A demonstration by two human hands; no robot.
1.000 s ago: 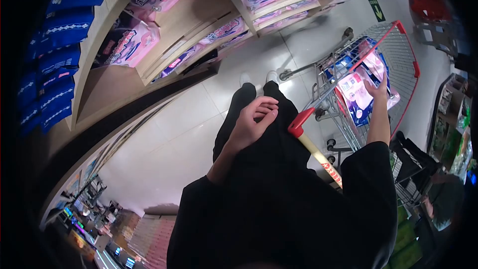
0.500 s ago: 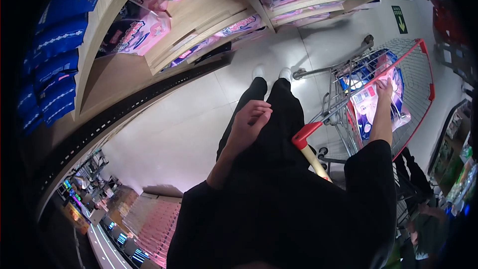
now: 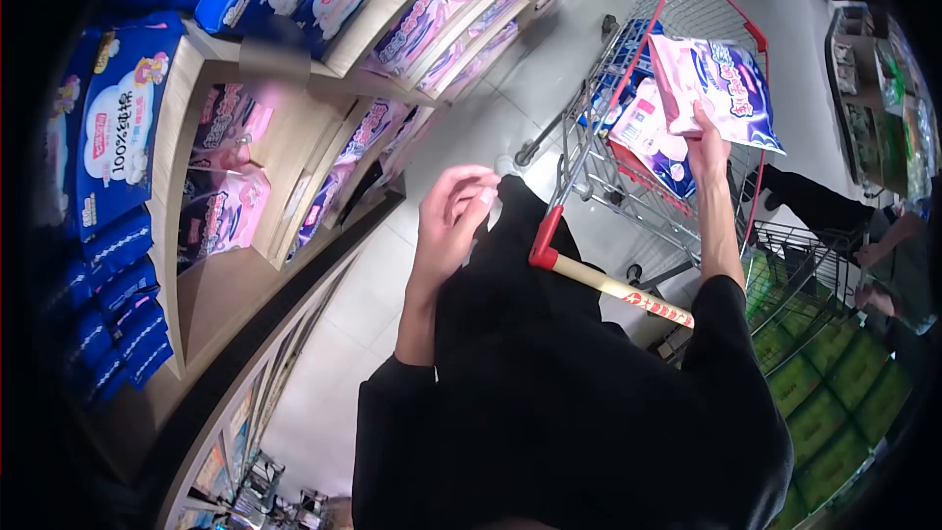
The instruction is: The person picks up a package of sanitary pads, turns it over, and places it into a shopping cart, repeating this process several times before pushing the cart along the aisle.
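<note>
My right hand (image 3: 708, 137) grips a pink and purple pack (image 3: 718, 80) by its lower edge and holds it up above the shopping cart (image 3: 628, 113). More packs (image 3: 648, 142) lie inside the cart's wire basket. My left hand (image 3: 449, 218) is raised in front of my body, fingers loosely curled and apart, holding nothing. It hovers between the shelves and the cart's red-tipped handle (image 3: 589, 275).
Wooden shelves (image 3: 294, 137) on the left hold pink packs (image 3: 218, 216) and blue packs (image 3: 118, 128). Green boxes (image 3: 834, 363) fill a display at the right. Another person (image 3: 863, 236) in dark clothes stands by the right edge. Pale floor tiles run between shelves and cart.
My right hand has lifted a pack up out of the cart. My left hand has risen higher. The view has swung up toward the shelves.
</note>
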